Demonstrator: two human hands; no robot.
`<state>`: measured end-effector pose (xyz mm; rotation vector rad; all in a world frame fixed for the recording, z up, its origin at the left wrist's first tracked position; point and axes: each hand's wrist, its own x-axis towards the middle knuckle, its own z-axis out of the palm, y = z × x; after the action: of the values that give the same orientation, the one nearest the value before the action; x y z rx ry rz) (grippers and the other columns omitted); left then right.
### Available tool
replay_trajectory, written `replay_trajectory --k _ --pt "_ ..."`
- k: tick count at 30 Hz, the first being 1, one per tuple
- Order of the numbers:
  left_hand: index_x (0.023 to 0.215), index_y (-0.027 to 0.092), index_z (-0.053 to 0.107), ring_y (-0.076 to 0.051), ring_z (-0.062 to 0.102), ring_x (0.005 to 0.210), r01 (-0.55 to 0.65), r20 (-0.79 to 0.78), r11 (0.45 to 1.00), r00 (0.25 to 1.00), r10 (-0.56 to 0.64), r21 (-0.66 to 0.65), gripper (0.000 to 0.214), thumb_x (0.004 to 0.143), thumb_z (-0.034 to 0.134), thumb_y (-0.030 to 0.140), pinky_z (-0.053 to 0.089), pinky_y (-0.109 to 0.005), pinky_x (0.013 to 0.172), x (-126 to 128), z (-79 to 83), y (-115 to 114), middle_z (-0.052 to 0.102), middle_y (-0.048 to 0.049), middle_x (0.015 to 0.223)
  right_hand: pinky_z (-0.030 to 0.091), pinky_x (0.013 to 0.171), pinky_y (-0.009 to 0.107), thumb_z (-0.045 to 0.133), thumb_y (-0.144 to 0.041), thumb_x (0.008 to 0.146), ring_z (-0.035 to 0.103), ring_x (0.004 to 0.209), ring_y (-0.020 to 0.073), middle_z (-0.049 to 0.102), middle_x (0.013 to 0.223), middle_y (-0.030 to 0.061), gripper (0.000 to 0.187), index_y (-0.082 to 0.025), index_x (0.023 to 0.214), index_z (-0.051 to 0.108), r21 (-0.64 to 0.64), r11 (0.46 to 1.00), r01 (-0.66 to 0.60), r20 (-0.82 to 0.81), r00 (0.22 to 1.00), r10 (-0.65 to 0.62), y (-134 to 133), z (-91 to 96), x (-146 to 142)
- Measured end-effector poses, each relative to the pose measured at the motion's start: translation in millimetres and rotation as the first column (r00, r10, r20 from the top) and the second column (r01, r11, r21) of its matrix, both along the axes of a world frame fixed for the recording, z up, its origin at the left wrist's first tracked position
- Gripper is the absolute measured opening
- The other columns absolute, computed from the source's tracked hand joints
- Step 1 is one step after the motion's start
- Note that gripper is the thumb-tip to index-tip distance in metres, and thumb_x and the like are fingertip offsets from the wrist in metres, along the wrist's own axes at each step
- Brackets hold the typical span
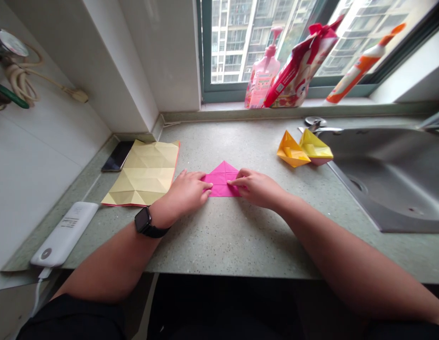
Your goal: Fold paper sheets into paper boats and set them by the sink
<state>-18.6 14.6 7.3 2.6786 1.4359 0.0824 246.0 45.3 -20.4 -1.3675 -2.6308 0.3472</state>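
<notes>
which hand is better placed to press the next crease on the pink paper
Right, probably: the right hand has its index fingertip out on the folded pink paper triangle, while the left hand lies flat pinning its left edge.

The pink paper (222, 178) is lying flat on the counter (240, 236), about in the middle. It is folded and is making a pointy shape like a little roof. The tip is pointing away from the person, and the long straight edge is sitting closest to them. Fold lines are running across it. The left hand (187, 191) is covering its left corner. The right hand (256, 186) is pressing one finger on its right side.
</notes>
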Motion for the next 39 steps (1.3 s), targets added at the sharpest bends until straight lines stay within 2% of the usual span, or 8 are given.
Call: replay_trajectory --k 8,12,17,21,24,28,33,39 --pt "0.084 0.027 0.087 -0.033 0.072 0.104 -0.072 0.017 0.982 0.997 0.071 0.176 0.024 0.096 0.073 0.041 0.055 -0.058 0.103 -18.7 -8.7 8.9 0.079 -0.0105 0.114 0.052 0.074 0.031 0.066 -0.024 0.101 0.07 0.087 0.0195 0.075 0.112 0.0079 0.028 -0.033 0.118 0.087 0.029 1.0 -0.004 -0.028 1.0 0.005 0.5 -2.3 2.2" --pt "0.078 0.026 0.085 -0.031 0.072 0.097 -0.066 0.003 0.975 0.998 0.067 0.212 0.037 0.096 0.075 0.057 0.055 -0.053 0.1 -23.1 -12.7 11.3 0.08 -0.0091 0.104 0.052 0.074 0.031 0.067 -0.03 0.104 0.07 0.086 0.0184 0.074 0.111 0.0075 0.024 -0.033 0.117 0.087 0.018 1.0 -0.014 -0.035 0.999 0.014 1.0 -2.3 2.9" --pt "0.091 0.017 0.082 -0.041 0.069 0.113 -0.225 -0.002 0.922 0.971 0.238 0.315 0.047 0.099 0.073 0.062 0.048 -0.066 0.109 -18.4 -4.3 11.1 0.077 -0.0192 0.119 0.053 0.075 0.031 0.068 -0.032 0.103 0.071 0.087 0.0184 0.075 0.113 0.0076 0.025 -0.033 0.12 0.087 0.008 1.0 -0.002 -0.029 1.0 0.002 1.1 -1.5 2.3" --pt "0.118 0.016 0.074 -0.036 0.065 0.127 0.069 0.008 0.973 0.997 -0.072 0.218 0.043 0.094 0.083 0.051 0.05 -0.052 0.113 -17.8 1.4 14.1 0.07 -0.0178 0.138 0.055 0.079 0.032 0.068 -0.031 0.103 0.072 0.091 0.0197 0.076 0.114 0.0079 0.025 -0.031 0.121 0.087 0.001 1.0 -0.003 -0.041 0.999 0.003 1.2 -2.1 2.3" --pt "0.114 0.019 0.072 -0.032 0.065 0.125 0.224 0.019 0.966 0.973 -0.228 0.127 0.027 0.093 0.081 0.032 0.053 -0.046 0.109 -19.1 1.0 16.5 0.07 -0.0139 0.135 0.055 0.08 0.032 0.069 -0.032 0.103 0.073 0.091 0.0198 0.076 0.114 0.0073 0.025 -0.032 0.12 0.087 0.005 1.0 -0.005 -0.054 0.999 0.005 2.0 -3.4 2.8" --pt "0.1 0.02 0.072 -0.029 0.067 0.116 0.25 0.04 0.962 0.966 -0.255 0.11 0.012 0.094 0.065 0.012 0.055 -0.046 0.103 -20.5 -0.4 18.8 0.073 -0.0115 0.124 0.056 0.08 0.032 0.066 -0.033 0.105 0.073 0.092 0.0203 0.075 0.113 0.0076 0.025 -0.031 0.12 0.086 0.006 1.0 -0.012 -0.055 0.998 0.013 3.4 -3.7 3.1" --pt "0.091 0.019 0.071 -0.027 0.068 0.109 0.252 0.074 0.957 0.962 -0.264 0.142 0.015 0.095 0.06 0.011 0.056 -0.042 0.098 -21.2 -1.0 24.5 0.073 -0.0112 0.118 0.057 0.084 0.036 0.065 -0.04 0.106 0.074 0.096 0.0231 0.074 0.118 0.0092 0.029 -0.03 0.127 0.083 0.007 1.0 -0.004 -0.042 0.999 0.004 1.6 -1.6 2.3" --pt "0.107 0.019 0.069 -0.025 0.07 0.103 0.15 0.163 0.94 0.965 -0.207 0.305 0.017 0.106 0.052 0.018 0.053 -0.047 0.109 -17.8 -0.7 26.2 0.077 -0.009 0.107 0.057 0.1 0.046 0.08 -0.046 0.094 0.07 0.117 0.0315 0.071 0.14 0.0137 0.068 -0.031 0.158 0.061 0.164 0.986 -0.02 -0.061 0.998 0.031 -1.0 -4.4 0.5"
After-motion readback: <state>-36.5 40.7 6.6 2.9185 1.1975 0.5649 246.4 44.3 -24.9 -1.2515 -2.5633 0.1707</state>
